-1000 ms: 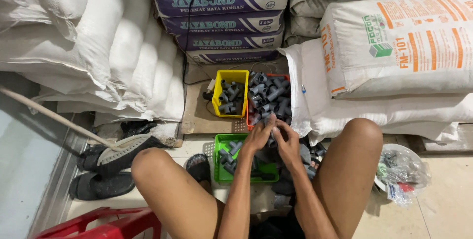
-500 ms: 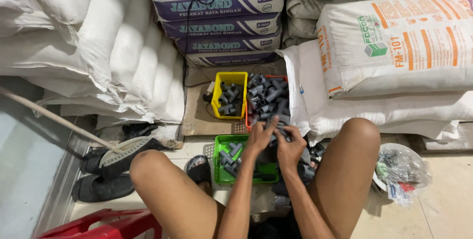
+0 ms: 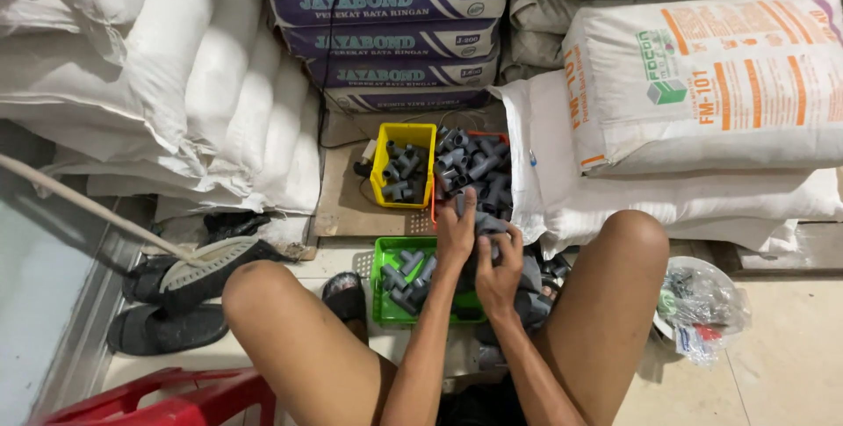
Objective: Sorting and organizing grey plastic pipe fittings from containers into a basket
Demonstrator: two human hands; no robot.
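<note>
A seated person's left hand (image 3: 457,234) and right hand (image 3: 498,270), fingers curled, grip grey pipe fittings (image 3: 488,226) above a green tray (image 3: 383,278), near a yellow bin (image 3: 405,134) of more fittings

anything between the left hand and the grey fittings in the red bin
Nothing visible. The left hand already reaches the grey fittings at the near edge of the red bin, with no object between them.

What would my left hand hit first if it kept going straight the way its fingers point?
Probably the heap of grey pipe fittings in the orange tray; the left hand points at it, though depth is unclear.
</note>
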